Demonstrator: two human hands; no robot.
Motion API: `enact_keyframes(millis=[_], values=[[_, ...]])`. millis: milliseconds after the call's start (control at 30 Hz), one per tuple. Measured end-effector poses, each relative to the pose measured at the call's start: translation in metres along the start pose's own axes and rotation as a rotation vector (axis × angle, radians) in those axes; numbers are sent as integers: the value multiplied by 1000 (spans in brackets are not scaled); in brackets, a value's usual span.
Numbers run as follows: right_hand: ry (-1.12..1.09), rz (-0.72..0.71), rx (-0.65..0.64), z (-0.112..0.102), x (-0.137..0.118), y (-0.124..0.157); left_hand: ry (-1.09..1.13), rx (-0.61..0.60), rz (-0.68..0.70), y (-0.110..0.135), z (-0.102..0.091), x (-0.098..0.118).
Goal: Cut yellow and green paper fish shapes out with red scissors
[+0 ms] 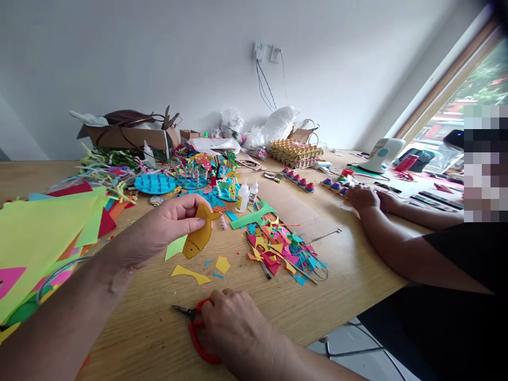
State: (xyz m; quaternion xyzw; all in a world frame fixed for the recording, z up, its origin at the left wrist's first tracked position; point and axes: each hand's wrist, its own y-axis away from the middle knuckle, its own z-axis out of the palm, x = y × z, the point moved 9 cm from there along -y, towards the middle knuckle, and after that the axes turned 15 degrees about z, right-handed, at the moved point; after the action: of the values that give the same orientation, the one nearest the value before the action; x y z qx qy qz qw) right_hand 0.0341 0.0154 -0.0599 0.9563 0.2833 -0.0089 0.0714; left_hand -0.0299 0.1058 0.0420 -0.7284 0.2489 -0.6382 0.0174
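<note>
My left hand (174,219) pinches a mustard-yellow fish cutout (196,238) by its tail end, above the table. The fish has an eye and lines drawn on it in dark ink. Low in the view, my right hand (236,323) rests over the red handles of a pair of scissors (200,330), its fingers curled and partly hidden. The dark blades point left along the wooden tabletop. Between the hands lie yellow paper offcuts (190,274), and a light green piece (175,248) shows behind the fish.
Coloured paper sheets (43,227) cover the left side. Beyond my hands stand glue bottles (242,198) and blue decorated bases (154,183). A heap of paper scraps (280,246) lies beside cardboard (297,211). At right, another person's hands (363,198) touch painted egg-carton cups (335,185).
</note>
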Motion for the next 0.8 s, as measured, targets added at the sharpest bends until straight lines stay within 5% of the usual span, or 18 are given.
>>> enact_keyframes(millis=[300,533,800], values=[[-75,106,-10,-30,31,-26,19,-5,26,0,3,9],[-74,106,-56,-19,26,-62,14,7,10,2,3,15],[-45,125,-92,-16,24,-67,31,-35,33,2,3,11]])
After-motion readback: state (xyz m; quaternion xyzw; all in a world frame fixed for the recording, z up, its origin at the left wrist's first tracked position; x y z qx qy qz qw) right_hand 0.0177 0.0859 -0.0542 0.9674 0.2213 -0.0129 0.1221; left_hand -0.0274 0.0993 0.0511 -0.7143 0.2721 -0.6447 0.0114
